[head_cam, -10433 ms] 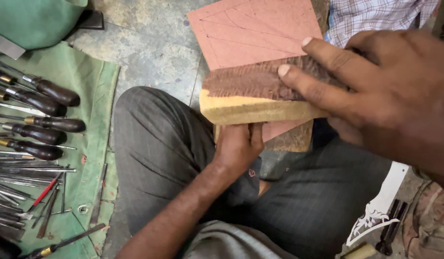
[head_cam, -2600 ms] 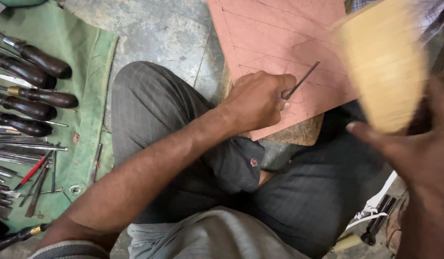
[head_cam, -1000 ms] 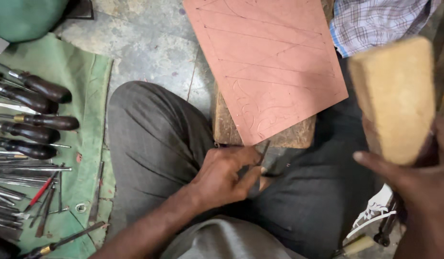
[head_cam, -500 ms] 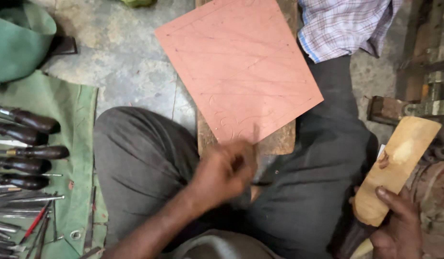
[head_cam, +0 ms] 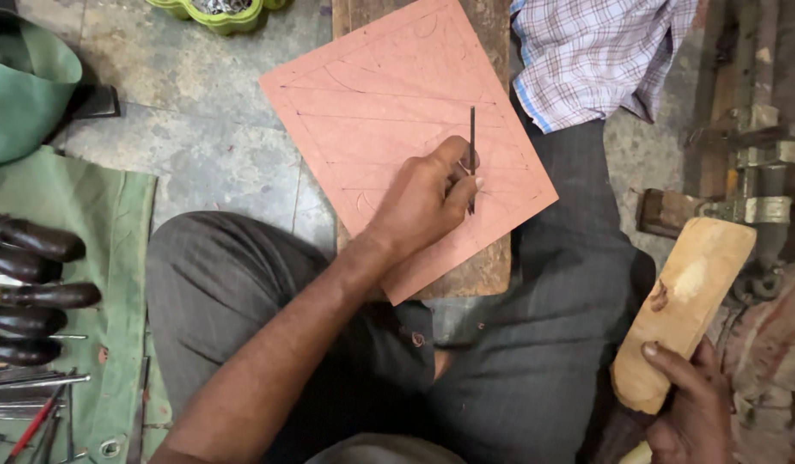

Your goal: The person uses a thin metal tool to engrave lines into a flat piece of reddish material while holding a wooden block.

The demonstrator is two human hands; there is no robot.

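A person sits cross-legged on a concrete floor (head_cam: pixel 200 146), seen from above. The left hand (head_cam: pixel 423 202) rests on a pink square sheet (head_cam: pixel 397 103) marked with thin drawn lines; its grip is pressed together, pinching a slim dark metal tool (head_cam: pixel 471 146) that stands nearly upright with its tip on the sheet's right part. The sheet lies tilted on a wooden board (head_cam: pixel 475 271) that runs from the lap to the far edge of the view. At the near right, the right hand (head_cam: pixel 685 408) has its fingers wrapped around the near end of a pale wooden block (head_cam: pixel 685 305), which slants up to the right, well apart from the sheet. At the left, a green cloth (head_cam: pixel 122 258) carries a row of dark-handled tools (head_cam: pixel 36 292). A checked cloth (head_cam: pixel 599 56) lies at the far right.
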